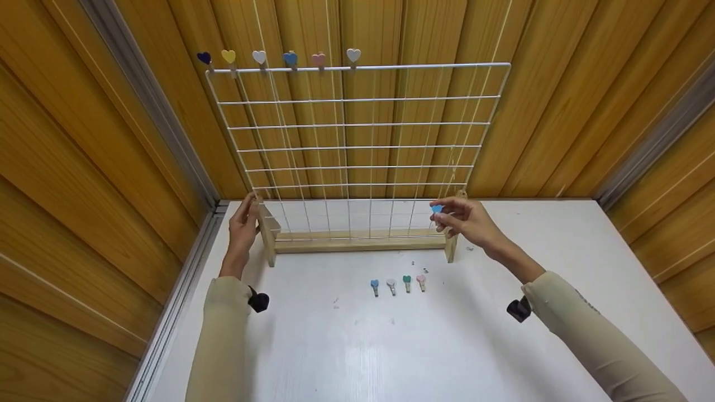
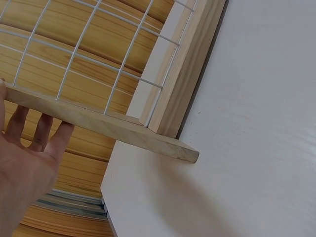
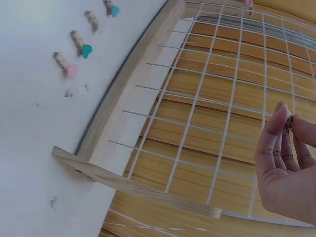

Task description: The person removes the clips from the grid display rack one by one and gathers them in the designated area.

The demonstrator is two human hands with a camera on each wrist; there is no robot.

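Observation:
My left hand [image 1: 243,226] grips the left wooden side post [image 2: 118,129] of a stand that carries a white wire grid [image 1: 346,147]. In the left wrist view its fingers go behind the post. Near the grid's lower right, my right hand [image 1: 468,221] pinches a mini clothespin with a blue heart [image 1: 437,209] between thumb and fingers. The right wrist view shows only a sliver of that clothespin. Several heart clothespins, including a yellow one [image 1: 228,56] and a pink one [image 1: 318,59], stand along the grid's top wire, mostly towards the left.
On the white table [image 1: 313,346], in front of the stand, lies a row of clothespins with blue [image 1: 375,283], white [image 1: 391,283], green [image 1: 407,279] and pink [image 1: 421,278] hearts. Small specks lie nearby. Yellow wood-look panels [image 1: 603,100] rise behind the grid.

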